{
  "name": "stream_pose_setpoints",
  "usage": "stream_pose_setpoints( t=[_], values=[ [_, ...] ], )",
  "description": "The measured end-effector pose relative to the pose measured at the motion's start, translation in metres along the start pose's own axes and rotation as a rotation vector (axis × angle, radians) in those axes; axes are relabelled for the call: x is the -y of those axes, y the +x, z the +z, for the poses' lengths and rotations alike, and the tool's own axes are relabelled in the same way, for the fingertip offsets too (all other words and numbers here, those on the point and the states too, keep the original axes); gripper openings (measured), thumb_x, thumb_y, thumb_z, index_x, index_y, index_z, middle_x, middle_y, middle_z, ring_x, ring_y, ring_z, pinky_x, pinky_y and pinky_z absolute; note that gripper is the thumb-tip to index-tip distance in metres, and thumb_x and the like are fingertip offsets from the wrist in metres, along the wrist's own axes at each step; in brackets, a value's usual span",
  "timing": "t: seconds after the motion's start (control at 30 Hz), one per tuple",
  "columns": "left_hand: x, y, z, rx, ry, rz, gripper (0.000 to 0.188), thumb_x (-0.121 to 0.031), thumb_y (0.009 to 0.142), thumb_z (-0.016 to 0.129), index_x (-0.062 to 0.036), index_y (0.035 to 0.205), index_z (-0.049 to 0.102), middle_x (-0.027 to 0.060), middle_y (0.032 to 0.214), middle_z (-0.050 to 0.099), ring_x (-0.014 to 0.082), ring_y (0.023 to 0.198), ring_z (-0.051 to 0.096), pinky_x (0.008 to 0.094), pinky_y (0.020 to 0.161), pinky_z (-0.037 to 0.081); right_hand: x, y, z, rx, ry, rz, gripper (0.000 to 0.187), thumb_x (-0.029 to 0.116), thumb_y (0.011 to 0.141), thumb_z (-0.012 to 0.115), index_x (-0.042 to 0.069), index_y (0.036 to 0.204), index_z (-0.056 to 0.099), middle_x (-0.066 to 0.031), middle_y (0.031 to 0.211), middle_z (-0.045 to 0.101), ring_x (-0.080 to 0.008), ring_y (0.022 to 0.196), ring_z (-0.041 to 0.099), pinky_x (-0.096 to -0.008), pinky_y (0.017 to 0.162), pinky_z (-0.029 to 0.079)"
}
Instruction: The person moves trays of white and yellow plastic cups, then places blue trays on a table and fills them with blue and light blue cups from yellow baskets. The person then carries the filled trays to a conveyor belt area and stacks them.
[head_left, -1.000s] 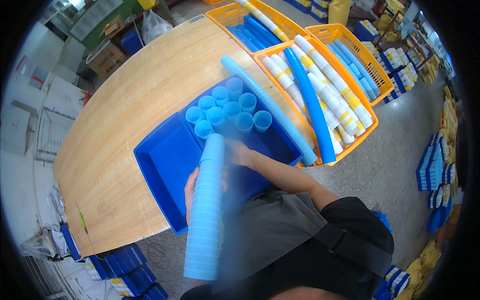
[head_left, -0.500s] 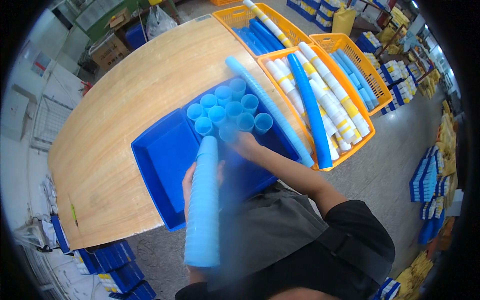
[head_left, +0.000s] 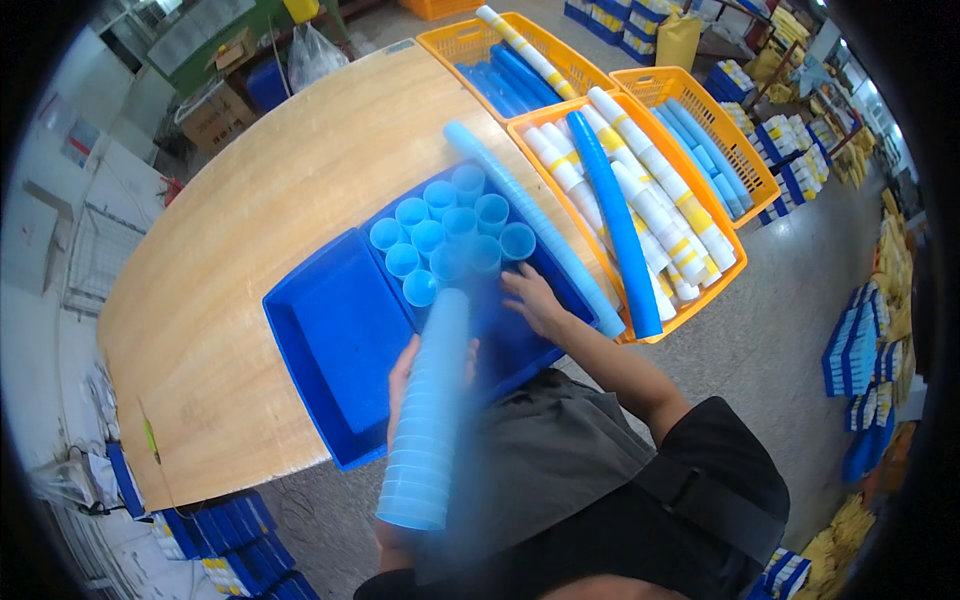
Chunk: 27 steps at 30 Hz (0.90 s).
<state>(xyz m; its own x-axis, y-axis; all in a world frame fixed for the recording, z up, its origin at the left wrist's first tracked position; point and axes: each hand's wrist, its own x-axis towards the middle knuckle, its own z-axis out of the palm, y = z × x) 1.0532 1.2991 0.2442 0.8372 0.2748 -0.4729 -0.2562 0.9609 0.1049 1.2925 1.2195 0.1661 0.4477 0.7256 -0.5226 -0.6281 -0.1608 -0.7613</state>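
Note:
My left hand (head_left: 401, 378) is wrapped round a long stack of nested light-blue plastic cups (head_left: 425, 430), tilted with its upper end over the tray. Several single cups (head_left: 428, 237) stand upright, mouths up, in the right compartment of a blue divided tray (head_left: 330, 330). Just below the rightmost cup, my right hand (head_left: 535, 302) hovers over that compartment, fingers apart with nothing seen in them. A hazy smear down the middle of the picture blurs some cups and part of the stack.
Another long cup stack (head_left: 530, 215) lies along the tray's right side on the wooden table (head_left: 200, 300). Beyond it, orange crates (head_left: 690, 310) hold white-and-yellow and blue stacks, one blue stack (head_left: 615, 225) lying on top. Blue boxes (head_left: 225, 530) sit below the table's left edge.
My right hand has let go of a cup among the others and drawn back to the right. One more cup stands near the stack's upper end; my left hand's stack has shifted right and tilted more.

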Motion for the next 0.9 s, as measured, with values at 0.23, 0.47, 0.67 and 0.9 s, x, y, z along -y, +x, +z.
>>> stream_pose_setpoints(
  t=[0.23, 0.47, 0.67, 0.9],
  values=[
    [0.026, -0.020, 0.062, -0.070, 0.479, -0.113, 0.061, -0.039, 0.107, 0.046, 0.0141, 0.136, 0.042, 0.0264, 0.113, 0.061, 0.0294, 0.094, 0.070, 0.0347, 0.079, 0.063, -0.014, -0.042, 0.006, 0.150, 0.232, 0.280, 0.040, 0.039, 0.101, 0.058, 0.003, 0.121, 0.057, -0.0131, 0.117, 0.062, -0.0275, 0.110, 0.060, -0.0482, 0.099, 0.046],
    [0.027, -0.039, 0.088, -0.156, 0.491, -0.031, 0.048, -0.038, 0.103, 0.056, 0.0040, 0.126, 0.059, 0.0133, 0.105, 0.069, 0.0209, 0.091, 0.069, 0.0306, 0.079, 0.058, 0.008, -0.056, 0.002, -0.194, 0.643, 0.334, 0.095, 0.071, 0.091, 0.055, -0.006, 0.143, 0.034, -0.0222, 0.126, 0.055, -0.0386, 0.118, 0.052, -0.0552, 0.112, 0.037],
    [0.009, -0.015, 0.026, -0.212, 0.451, -0.239, 0.067, -0.045, 0.102, 0.052, 0.0110, 0.138, 0.042, 0.0271, 0.111, 0.060, 0.0301, 0.087, 0.068, 0.0384, 0.068, 0.062, -0.013, -0.070, 0.021, 0.281, 0.227, 0.228, 0.049, 0.047, 0.100, 0.056, 0.002, 0.118, 0.059, -0.0123, 0.116, 0.063, -0.0260, 0.111, 0.058, -0.0444, 0.101, 0.043],
    [0.004, -0.025, 0.014, -0.111, 0.432, -0.204, 0.071, -0.047, 0.103, 0.049, 0.0124, 0.141, 0.038, 0.0291, 0.111, 0.061, 0.0314, 0.090, 0.069, 0.0393, 0.069, 0.064, -0.025, -0.060, 0.033, 0.505, 0.142, 0.463, 0.060, 0.048, 0.098, 0.061, 0.002, 0.133, 0.047, -0.0220, 0.130, 0.057, -0.0310, 0.129, 0.053, -0.0528, 0.109, 0.041]
  ],
)
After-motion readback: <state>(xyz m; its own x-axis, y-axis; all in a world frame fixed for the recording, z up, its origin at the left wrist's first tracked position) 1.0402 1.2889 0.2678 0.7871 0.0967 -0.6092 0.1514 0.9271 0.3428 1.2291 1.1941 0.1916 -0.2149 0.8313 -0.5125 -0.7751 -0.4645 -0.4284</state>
